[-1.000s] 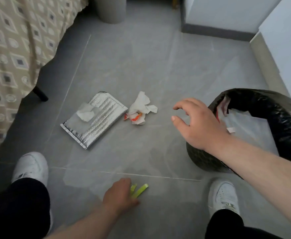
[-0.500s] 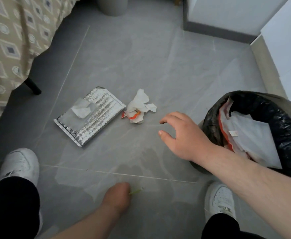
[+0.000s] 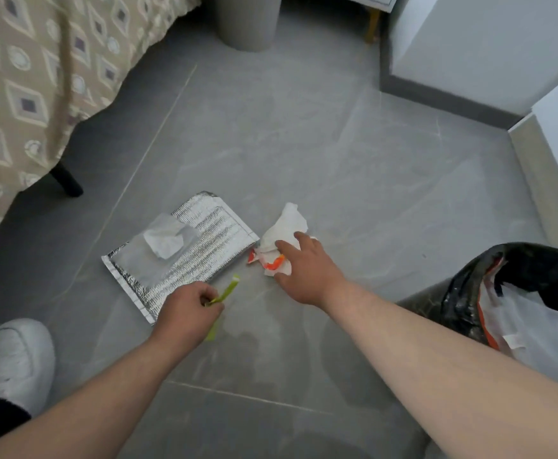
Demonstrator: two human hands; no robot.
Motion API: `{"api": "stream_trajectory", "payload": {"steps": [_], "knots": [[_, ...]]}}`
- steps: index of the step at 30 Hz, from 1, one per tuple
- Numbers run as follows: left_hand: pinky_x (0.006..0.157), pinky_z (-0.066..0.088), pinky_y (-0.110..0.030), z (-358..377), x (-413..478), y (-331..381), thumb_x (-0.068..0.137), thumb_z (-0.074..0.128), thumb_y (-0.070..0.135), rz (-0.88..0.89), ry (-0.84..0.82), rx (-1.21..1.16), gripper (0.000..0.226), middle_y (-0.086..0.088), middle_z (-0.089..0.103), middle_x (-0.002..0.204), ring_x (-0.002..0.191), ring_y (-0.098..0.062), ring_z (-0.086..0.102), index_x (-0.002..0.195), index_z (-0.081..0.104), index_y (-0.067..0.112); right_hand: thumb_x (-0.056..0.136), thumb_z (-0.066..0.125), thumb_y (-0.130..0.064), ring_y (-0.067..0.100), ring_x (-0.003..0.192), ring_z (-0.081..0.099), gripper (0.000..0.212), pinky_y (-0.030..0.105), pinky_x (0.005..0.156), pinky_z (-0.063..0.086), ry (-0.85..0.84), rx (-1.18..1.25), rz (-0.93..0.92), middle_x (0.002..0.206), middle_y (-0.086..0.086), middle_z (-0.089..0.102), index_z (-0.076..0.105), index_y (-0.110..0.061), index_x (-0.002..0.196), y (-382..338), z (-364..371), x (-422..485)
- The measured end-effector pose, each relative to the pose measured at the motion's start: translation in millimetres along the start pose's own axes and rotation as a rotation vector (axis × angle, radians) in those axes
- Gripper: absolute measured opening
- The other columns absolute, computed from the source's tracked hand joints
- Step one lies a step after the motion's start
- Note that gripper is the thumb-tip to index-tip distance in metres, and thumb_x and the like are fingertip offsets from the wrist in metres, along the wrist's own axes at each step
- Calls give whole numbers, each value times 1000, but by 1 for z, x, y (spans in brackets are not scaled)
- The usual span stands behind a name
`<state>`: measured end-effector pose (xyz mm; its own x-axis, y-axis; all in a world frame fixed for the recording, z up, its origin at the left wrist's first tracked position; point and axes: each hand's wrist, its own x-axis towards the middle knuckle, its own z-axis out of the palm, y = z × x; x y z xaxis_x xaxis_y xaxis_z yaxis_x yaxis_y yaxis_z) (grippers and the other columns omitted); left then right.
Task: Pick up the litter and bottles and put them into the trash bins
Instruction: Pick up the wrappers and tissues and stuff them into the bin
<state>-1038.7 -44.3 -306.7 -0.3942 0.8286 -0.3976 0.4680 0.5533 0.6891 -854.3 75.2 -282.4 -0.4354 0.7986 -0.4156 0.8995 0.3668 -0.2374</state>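
**Right hand landing on the crumpled paper, left hand pinching a green strip**

The crumpled white paper (image 3: 285, 226), with orange print showing at its lower edge, is lying on the grey tiled floor (image 3: 304, 144) just to the right of a silver foil envelope (image 3: 204, 233). The right hand (image 3: 307, 273) is reaching over it from the near side. Its fingers are lying apart and fairly straight, the index finger is touching the top of the wad, and the thumb is sitting at the wad's near edge. No closed grip is showing.

The left hand (image 3: 188, 309) is hovering over the near corner of the foil envelope. Its fingers are curling in and pinching a thin green strip (image 3: 229, 288), which is sticking out past the hand at both ends.

A folded white tissue (image 3: 165, 241) is resting on the foil envelope, which is lying flat on the floor.

To the right, near the right forearm, a trash bin (image 3: 463, 303) lined with a black bag is standing open, with white and orange wrappers already lying inside. A second, grey bin (image 3: 246, 21) is standing at the far edge of the floor. A patterned bedspread (image 3: 39, 77) is hanging down on the left above a dark bed leg (image 3: 67, 182). A white shoe (image 3: 9, 359) is showing at the lower left.
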Motion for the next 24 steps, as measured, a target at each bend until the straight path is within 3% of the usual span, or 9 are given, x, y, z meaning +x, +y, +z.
{"api": "stream_trajectory", "payload": {"steps": [4,6,9,11,14,18,20,21,24], "knots": [[50,31,-24,-1,10,-13,73,73,11,-44,32,-24,26,7,51,53,53,-8,46,56,57,24,89,55,-46,38,147,-1,75,53,116,19,-98,-93,51,161,13,-7,15,-33,151,-2,23,42],[50,31,-24,0,11,-16,73,74,11,-54,27,-12,27,7,51,52,53,-7,46,56,57,24,88,57,-44,38,147,2,78,54,115,21,-178,-112,83,161,12,-12,12,-35,151,-1,32,51],[49,31,-25,0,12,-19,73,73,11,-81,25,-26,26,7,50,52,53,-7,45,56,57,23,87,60,-36,39,137,24,69,49,106,35,-181,-150,67,156,15,11,25,-30,146,-2,38,51],[49,30,-25,-1,14,-18,74,73,11,-87,25,-43,26,7,50,53,53,-7,45,57,58,24,86,63,-27,36,124,35,58,45,98,42,-140,-163,38,141,14,32,38,-24,138,-3,39,49],[49,30,-25,-3,16,-18,74,72,10,-100,26,-78,26,8,49,53,52,-7,45,57,57,23,86,58,-9,35,115,43,44,41,93,45,-123,-107,15,127,15,42,48,-16,129,-3,43,42],[49,29,-25,-7,14,-14,74,72,10,-90,36,-88,26,9,48,52,52,-6,44,57,57,23,83,58,-10,35,100,56,24,36,83,48,-119,82,38,112,12,54,60,-17,106,-1,44,29],[49,29,-26,-10,13,-12,74,72,10,-78,36,-98,23,7,47,52,51,-8,43,58,58,21,81,57,-14,30,85,56,15,31,71,43,-75,108,7,91,7,57,53,-28,79,0,38,21],[49,29,-26,-11,12,-10,74,72,10,-74,37,-106,22,6,47,52,51,-10,42,59,59,20,81,56,-15,27,76,52,23,29,65,37,-37,130,0,79,4,53,44,-30,68,1,33,16],[49,31,-26,-15,7,3,73,72,11,-66,55,-123,20,5,48,52,51,-13,43,60,60,18,85,55,-17,20,62,41,39,26,51,27,42,180,0,65,-4,40,31,-31,58,1,5,-5]]}}
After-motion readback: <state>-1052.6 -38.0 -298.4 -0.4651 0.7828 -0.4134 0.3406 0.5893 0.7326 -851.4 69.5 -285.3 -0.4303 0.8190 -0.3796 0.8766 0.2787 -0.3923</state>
